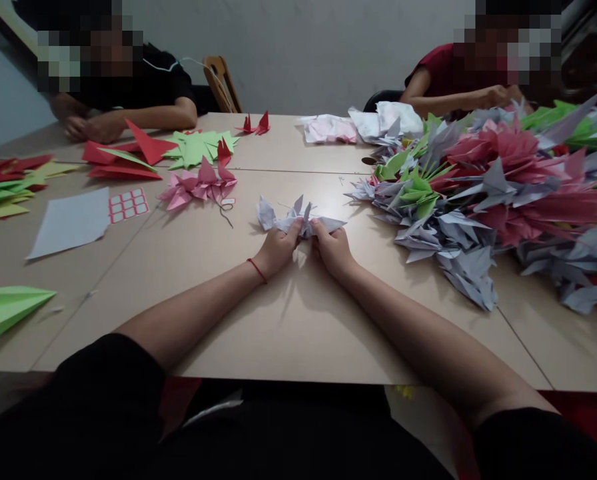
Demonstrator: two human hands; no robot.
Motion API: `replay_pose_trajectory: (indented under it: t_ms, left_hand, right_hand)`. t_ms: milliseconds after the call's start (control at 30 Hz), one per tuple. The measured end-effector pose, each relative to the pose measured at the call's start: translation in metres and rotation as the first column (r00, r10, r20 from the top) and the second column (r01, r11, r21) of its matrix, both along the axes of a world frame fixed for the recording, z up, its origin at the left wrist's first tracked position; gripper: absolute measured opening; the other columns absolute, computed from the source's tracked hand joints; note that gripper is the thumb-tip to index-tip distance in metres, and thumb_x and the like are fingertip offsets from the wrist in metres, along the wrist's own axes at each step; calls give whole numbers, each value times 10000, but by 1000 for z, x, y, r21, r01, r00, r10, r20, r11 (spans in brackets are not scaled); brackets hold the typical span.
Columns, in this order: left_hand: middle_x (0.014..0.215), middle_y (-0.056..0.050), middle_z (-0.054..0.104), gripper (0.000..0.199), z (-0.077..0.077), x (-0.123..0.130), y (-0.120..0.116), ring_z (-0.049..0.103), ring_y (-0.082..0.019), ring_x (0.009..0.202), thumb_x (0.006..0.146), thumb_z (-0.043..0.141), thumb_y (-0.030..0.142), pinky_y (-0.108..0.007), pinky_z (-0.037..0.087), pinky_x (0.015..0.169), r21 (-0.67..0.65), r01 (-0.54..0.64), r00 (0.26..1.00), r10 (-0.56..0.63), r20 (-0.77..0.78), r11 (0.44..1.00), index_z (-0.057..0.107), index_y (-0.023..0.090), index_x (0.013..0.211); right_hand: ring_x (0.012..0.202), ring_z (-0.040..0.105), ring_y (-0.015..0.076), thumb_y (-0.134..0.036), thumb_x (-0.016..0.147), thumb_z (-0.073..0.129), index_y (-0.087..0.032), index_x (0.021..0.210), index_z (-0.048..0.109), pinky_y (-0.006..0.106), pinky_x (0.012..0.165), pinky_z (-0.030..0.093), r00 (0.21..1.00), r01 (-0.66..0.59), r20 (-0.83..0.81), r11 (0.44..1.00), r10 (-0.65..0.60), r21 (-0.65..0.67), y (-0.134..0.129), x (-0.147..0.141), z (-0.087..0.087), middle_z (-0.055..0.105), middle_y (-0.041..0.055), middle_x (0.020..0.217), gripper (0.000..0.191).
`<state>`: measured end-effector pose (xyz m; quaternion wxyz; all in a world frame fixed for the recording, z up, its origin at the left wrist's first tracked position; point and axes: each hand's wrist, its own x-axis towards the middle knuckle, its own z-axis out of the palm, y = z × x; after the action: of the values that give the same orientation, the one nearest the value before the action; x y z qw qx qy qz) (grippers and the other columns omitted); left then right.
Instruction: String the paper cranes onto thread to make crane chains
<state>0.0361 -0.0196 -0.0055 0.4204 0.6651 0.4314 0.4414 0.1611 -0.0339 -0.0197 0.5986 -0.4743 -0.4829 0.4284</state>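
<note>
Above the middle of the table (258,327), a pale grey origami crane (306,217) is pinched between my two hands. My left hand (277,248), with a red cord round its wrist, grips the near left side with thumb and fingers. On the other side my right hand (334,252) pinches the paper close to a pointed wing. Both thumbs lie on top, and some fingertips are hidden under the folds. More pale folded paper (265,213) sits just beyond my left hand; whether it is a separate crane I cannot tell.
A large heap of folded cranes (508,193) covers the right side. Pink cranes (198,187), green cranes (198,148), red paper (128,157), a white sheet (71,220) and a label sheet (128,205) lie left. Two people sit across, arms on the table.
</note>
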Motion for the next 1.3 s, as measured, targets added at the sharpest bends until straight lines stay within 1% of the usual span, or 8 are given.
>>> replay_pose_trajectory:
  t_ms: [233, 467, 600, 700, 900, 1133, 1300]
  left_hand:
    - [426, 44, 412, 493, 3, -1, -4, 405, -102, 464, 862, 454, 509, -265, 315, 513, 28, 12, 1000, -12, -9, 1000, 431, 194, 483]
    - [426, 45, 401, 484, 1, -1, -4, 396, -97, 467, 856, 454, 503, -258, 315, 507, 58, 50, 998, -52, 21, 997, 419, 190, 488]
    - [443, 44, 405, 476, -3, -1, -4, 393, -93, 466, 864, 425, 497, -255, 316, 503, 49, 47, 998, -48, 33, 998, 410, 191, 499]
    - [449, 46, 400, 469, -5, -2, -7, 392, -92, 458, 874, 400, 483, -253, 316, 497, 41, 33, 999, -34, 21, 999, 403, 193, 505]
    - [459, 44, 421, 436, -1, -5, -16, 422, -101, 482, 881, 407, 447, -248, 349, 523, 37, 39, 999, -39, -13, 999, 424, 192, 527]
    - [437, 44, 410, 471, 2, -3, -13, 397, -95, 448, 885, 405, 450, -257, 334, 514, 0, 77, 997, -77, 2, 997, 412, 191, 492]
    - [422, 45, 408, 498, 3, -3, -11, 397, -84, 433, 892, 412, 443, -250, 323, 503, -36, 83, 996, -82, 21, 996, 410, 184, 468]
  right_hand:
    - [441, 370, 88, -401, 799, 516, -201, 474, 411, 225, 441, 299, 998, 23, 63, 999, -26, 48, -5, -1, 3, 364, -56, 416, 396]
    - [427, 362, 83, -387, 788, 529, -201, 461, 403, 225, 434, 287, 992, 50, 113, 996, -59, 80, -10, -2, 7, 369, -59, 406, 397]
    - [428, 371, 86, -391, 792, 532, -200, 475, 421, 223, 428, 283, 991, 51, 121, 996, -59, 71, -11, -2, 7, 385, -57, 405, 387]
    - [413, 357, 85, -390, 796, 538, -201, 485, 424, 224, 417, 270, 994, 24, 106, 998, -30, 55, -14, -1, 6, 381, -61, 396, 381]
    - [393, 331, 82, -390, 803, 546, -205, 481, 405, 230, 404, 253, 996, -40, 77, 999, 37, 36, -22, 0, 8, 365, -67, 380, 397]
    - [415, 361, 89, -382, 808, 533, -204, 489, 418, 231, 420, 275, 997, -9, 80, 1000, 7, 24, -19, -1, 8, 378, -60, 393, 384]
    - [399, 364, 81, -412, 819, 525, -206, 502, 406, 222, 409, 283, 996, -22, 85, 1000, 23, -6, -14, 0, 6, 374, -61, 398, 396]
